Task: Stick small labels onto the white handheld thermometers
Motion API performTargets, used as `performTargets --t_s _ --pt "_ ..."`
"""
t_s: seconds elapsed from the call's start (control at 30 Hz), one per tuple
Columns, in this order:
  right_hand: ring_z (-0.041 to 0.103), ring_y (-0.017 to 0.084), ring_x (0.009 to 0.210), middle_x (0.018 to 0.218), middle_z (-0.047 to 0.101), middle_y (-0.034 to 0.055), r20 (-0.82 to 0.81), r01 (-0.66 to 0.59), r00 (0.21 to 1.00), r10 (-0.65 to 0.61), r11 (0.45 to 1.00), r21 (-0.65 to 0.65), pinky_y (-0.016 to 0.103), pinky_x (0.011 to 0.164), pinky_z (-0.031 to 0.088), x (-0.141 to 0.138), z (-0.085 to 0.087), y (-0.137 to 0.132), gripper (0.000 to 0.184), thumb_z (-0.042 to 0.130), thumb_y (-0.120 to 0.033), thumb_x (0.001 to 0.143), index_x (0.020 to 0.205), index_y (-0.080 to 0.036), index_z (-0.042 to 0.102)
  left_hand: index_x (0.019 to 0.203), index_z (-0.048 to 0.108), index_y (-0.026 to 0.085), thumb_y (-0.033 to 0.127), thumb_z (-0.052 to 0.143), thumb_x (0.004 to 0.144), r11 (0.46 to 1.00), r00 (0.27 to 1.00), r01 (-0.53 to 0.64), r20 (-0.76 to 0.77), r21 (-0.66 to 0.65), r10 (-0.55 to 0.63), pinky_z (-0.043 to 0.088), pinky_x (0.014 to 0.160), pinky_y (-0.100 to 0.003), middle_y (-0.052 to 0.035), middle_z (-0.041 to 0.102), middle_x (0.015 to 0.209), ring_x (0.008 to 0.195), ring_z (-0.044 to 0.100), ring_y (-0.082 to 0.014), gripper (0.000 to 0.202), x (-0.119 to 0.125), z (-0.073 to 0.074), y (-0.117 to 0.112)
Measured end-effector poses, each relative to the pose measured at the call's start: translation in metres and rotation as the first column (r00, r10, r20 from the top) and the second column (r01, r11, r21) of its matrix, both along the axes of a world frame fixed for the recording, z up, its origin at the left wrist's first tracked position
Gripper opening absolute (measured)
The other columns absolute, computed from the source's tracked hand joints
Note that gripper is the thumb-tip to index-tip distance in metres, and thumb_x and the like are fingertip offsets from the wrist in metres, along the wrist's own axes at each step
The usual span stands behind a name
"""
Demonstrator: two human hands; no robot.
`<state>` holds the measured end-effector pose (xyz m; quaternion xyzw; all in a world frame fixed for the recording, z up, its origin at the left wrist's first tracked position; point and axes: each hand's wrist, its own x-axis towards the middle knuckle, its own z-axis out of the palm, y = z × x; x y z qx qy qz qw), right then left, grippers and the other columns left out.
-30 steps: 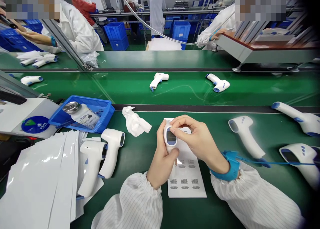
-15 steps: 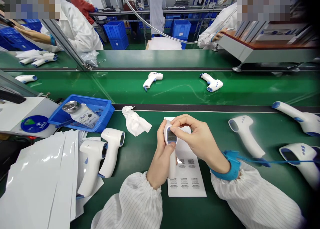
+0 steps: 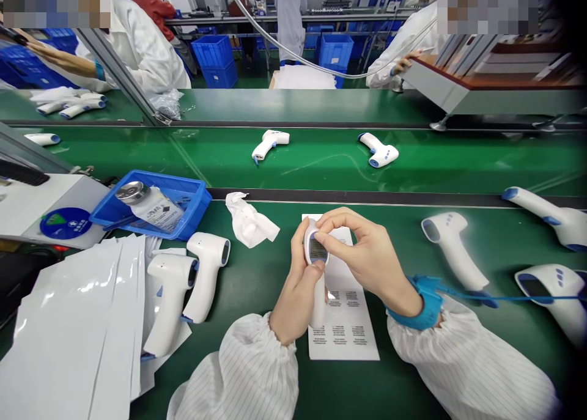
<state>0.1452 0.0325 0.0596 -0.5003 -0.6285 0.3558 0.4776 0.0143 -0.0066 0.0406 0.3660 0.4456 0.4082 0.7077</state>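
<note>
Infrared thermometer [image 3: 314, 250] is held upright above a printed label sheet [image 3: 343, 334], near the middle of the green work belt [image 3: 257, 371], with its display facing up toward the camera and its handle pointing down. The handle is enclosed by the curled fingers of the left hand [image 3: 298, 291], and the head is pinched from the other side by the fingertips of the right hand [image 3: 367, 255]. The thermometer is thus grasped by both hands. A blue wrist strap [image 3: 426, 304] is worn on the right wrist, and a blue cord [image 3: 518, 298] is run from it toward the belt's right edge. Both forearms are covered by white striped sleeves [image 3: 463, 365].

Near the belt's far left corner, a blue plastic tray [image 3: 195, 209] is placed, with a metal-capped bottle [image 3: 149, 205] lying in it. A crumpled white cloth [image 3: 250, 220] is left just beside the tray. Two white thermometers [image 3: 208, 273] are laid beside glossy white sheets [image 3: 77, 328] along the left side, and three more [image 3: 452, 249] are set near the right edge. Two others [image 3: 270, 143] are seen on a farther belt [image 3: 321, 169], beyond which co-workers in white coats [image 3: 142, 41] are at work.
</note>
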Motion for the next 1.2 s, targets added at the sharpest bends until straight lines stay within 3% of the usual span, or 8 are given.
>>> performTargets --t_s 0.13,0.27,0.47,0.63,0.8,0.93,1.03,1.2 --pt "0.066 0.019 0.090 0.090 0.071 0.0012 0.024 0.000 1.000 0.000 1.000 0.005 0.038 0.089 0.049 0.000 0.003 -0.001 0.011 0.067 -0.015 0.080 0.072 -0.023 0.066 0.153 0.021 0.038 0.031 0.047 0.093 0.999 0.998 -0.053 0.025 0.007 0.053 0.048 0.050 -0.026 -0.0095 0.058 0.121 0.055 0.052 -0.0100 0.066 0.001 -0.005 -0.001" --pt "0.066 0.020 0.089 0.090 0.071 0.0013 0.026 0.005 1.000 -0.006 1.000 0.009 0.039 0.089 0.049 0.000 0.004 -0.002 0.011 0.067 -0.015 0.080 0.072 -0.023 0.066 0.154 0.018 0.040 0.033 0.047 0.095 1.000 1.000 -0.024 0.018 0.013 0.024 0.049 0.053 -0.027 -0.0093 0.055 0.130 0.062 0.056 -0.0127 0.067 0.001 -0.006 -0.002" --pt "0.066 0.019 0.089 0.090 0.071 0.0013 0.012 -0.001 1.000 0.001 1.000 0.020 0.037 0.086 0.049 0.000 0.002 -0.001 0.011 0.068 -0.014 0.080 0.073 -0.023 0.066 0.154 0.016 0.040 0.029 0.044 0.097 0.998 1.000 0.009 -0.030 0.054 -0.008 0.053 0.061 -0.027 -0.0055 0.032 0.158 0.093 0.064 -0.0199 0.065 -0.001 -0.003 0.000" --pt "0.064 0.019 0.090 0.091 0.070 0.0011 0.019 0.012 1.000 -0.012 1.000 -0.004 0.037 0.087 0.048 0.000 0.000 -0.001 0.007 0.067 -0.017 0.081 0.078 -0.023 0.063 0.153 0.024 0.036 0.030 0.048 0.095 0.990 0.995 -0.055 -0.072 0.127 0.065 0.055 0.073 -0.033 -0.0086 0.044 0.146 0.106 0.062 -0.0250 0.063 0.000 -0.006 -0.002" --pt "0.063 0.019 0.095 0.098 0.067 0.0012 -0.045 -0.091 0.995 0.084 0.979 -0.180 0.039 0.091 0.047 0.001 0.003 -0.002 0.007 0.065 -0.025 0.083 0.088 -0.023 0.061 0.137 0.038 0.034 0.033 0.048 0.094 0.987 0.997 -0.075 -0.012 0.141 0.077 0.052 0.066 -0.029 -0.0071 0.050 0.135 0.094 0.060 -0.0205 0.044 -0.001 -0.006 -0.002" --pt "0.062 0.020 0.095 0.097 0.065 0.0011 -0.025 -0.106 0.994 0.103 0.981 -0.163 0.039 0.090 0.048 -0.002 0.006 -0.006 0.006 0.066 -0.024 0.082 0.085 -0.024 0.060 0.122 0.045 0.030 0.043 0.044 0.097 0.975 0.988 -0.146 -0.034 0.164 0.154 0.053 0.070 -0.028 -0.0061 0.053 0.126 0.097 0.058 -0.0191 0.028 -0.002 -0.003 0.001" --pt "0.061 0.020 0.097 0.099 0.064 0.0013 -0.030 -0.115 0.993 0.111 0.976 -0.183 0.037 0.087 0.050 -0.002 0.007 -0.007 0.006 0.066 -0.025 0.083 0.085 -0.024 0.061 0.120 0.047 0.030 0.040 0.043 0.099 0.968 0.981 -0.159 -0.081 0.192 0.177 0.052 0.080 -0.030 -0.0043 0.056 0.122 0.097 0.058 -0.0168 0.024 -0.002 -0.002 0.002" --pt "0.063 0.018 0.090 0.095 0.066 0.0018 -0.115 -0.207 0.976 0.183 0.944 -0.258 0.034 0.082 0.052 0.006 0.010 -0.006 0.013 0.059 -0.034 0.092 0.086 -0.023 0.062 0.120 0.046 0.032 0.042 0.043 0.099 0.965 0.976 -0.197 -0.059 0.176 0.210 0.050 0.080 -0.030 -0.0006 0.058 0.109 0.087 0.056 -0.0148 0.023 -0.004 -0.002 0.002"
